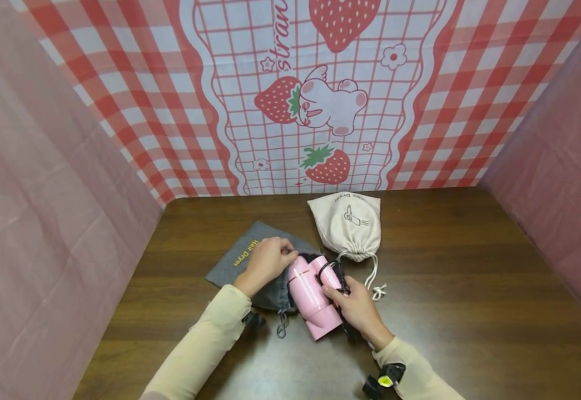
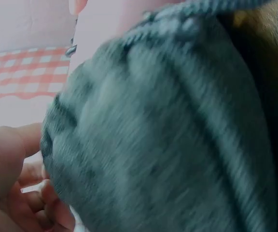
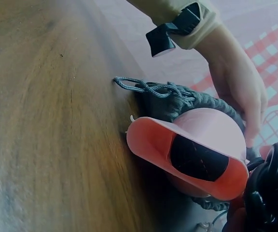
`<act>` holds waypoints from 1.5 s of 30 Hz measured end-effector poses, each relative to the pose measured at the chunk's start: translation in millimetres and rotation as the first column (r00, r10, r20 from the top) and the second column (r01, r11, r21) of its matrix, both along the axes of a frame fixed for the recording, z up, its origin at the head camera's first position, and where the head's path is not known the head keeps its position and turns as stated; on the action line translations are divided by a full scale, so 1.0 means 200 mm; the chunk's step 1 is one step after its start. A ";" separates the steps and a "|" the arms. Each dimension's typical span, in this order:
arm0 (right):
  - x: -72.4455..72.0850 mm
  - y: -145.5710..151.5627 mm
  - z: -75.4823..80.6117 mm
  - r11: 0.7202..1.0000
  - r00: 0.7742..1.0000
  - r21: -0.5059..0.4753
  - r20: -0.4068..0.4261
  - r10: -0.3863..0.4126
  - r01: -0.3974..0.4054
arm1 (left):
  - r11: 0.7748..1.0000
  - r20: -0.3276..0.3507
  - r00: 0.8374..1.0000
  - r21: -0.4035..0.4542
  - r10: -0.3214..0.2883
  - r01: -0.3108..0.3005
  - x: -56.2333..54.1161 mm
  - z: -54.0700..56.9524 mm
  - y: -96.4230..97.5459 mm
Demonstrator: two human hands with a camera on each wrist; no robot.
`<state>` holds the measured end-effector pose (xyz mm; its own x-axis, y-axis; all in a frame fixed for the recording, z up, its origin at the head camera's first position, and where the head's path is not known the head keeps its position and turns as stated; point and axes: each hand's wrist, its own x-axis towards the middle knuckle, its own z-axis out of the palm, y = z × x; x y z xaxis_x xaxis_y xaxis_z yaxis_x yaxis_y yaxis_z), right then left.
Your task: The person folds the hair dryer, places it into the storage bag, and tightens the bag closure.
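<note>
A pink hair dryer (image 1: 306, 289) lies partly in the mouth of a grey drawstring pouch (image 1: 270, 230) lettered "Hair Dryer". My left hand (image 1: 266, 261) pinches the pouch's rim beside the dryer; in the left wrist view the grey cloth (image 2: 139, 135) fills most of the picture. With my right hand (image 1: 362, 312) I grip the dryer's folded handle (image 1: 326, 272) and the bundled black cord (image 3: 269, 191). The flat pink nozzle (image 3: 146, 140) sticks out of the pouch toward me. How far the dryer's other end sits inside is hidden by the cloth.
A cream drawstring bag (image 1: 342, 230) with a hair dryer drawing lies behind, its white cord (image 1: 372, 272) trailing forward. The grey pouch's drawstring (image 1: 282, 325) hangs on the brown wooden table (image 1: 450, 266). A strawberry-patterned cloth (image 1: 295, 166) stands at the back, pink cloths at both sides.
</note>
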<state>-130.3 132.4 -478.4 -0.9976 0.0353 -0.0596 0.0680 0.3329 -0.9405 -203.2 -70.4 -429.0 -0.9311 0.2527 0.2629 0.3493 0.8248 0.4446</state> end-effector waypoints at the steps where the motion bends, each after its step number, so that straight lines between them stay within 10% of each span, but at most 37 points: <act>1: 0.00 0.00 0.00 1.000 1.000 0.000 -0.004 0.008 -0.008 | 1.000 -0.011 1.000 0.006 0.001 -0.001 0.00 0.00 0.01; 7: 0.00 -0.03 0.01 0.999 0.998 0.024 -0.043 0.050 -0.049 | 0.997 0.002 0.998 0.059 -0.058 0.058 0.03 0.02 0.05; 14: -0.01 -0.03 0.02 0.997 0.998 0.072 -0.050 0.035 -0.031 | 0.977 0.007 0.985 -0.130 -0.172 0.171 0.01 0.05 0.08; 24: -0.02 -0.06 0.03 0.993 0.991 0.074 -0.084 0.102 -0.096 | 0.986 -0.044 0.990 -0.102 -0.134 0.129 -0.02 0.07 0.14; 31: -0.02 -0.10 0.04 0.983 0.988 0.150 -0.090 0.123 -0.109 | 0.983 -0.082 0.980 -0.006 -0.181 0.182 0.05 0.07 0.19; 45: -0.03 -0.10 0.03 0.999 0.998 0.006 0.045 0.040 -0.040 | 0.982 -0.127 0.974 -0.046 -0.188 0.183 0.21 -0.03 0.07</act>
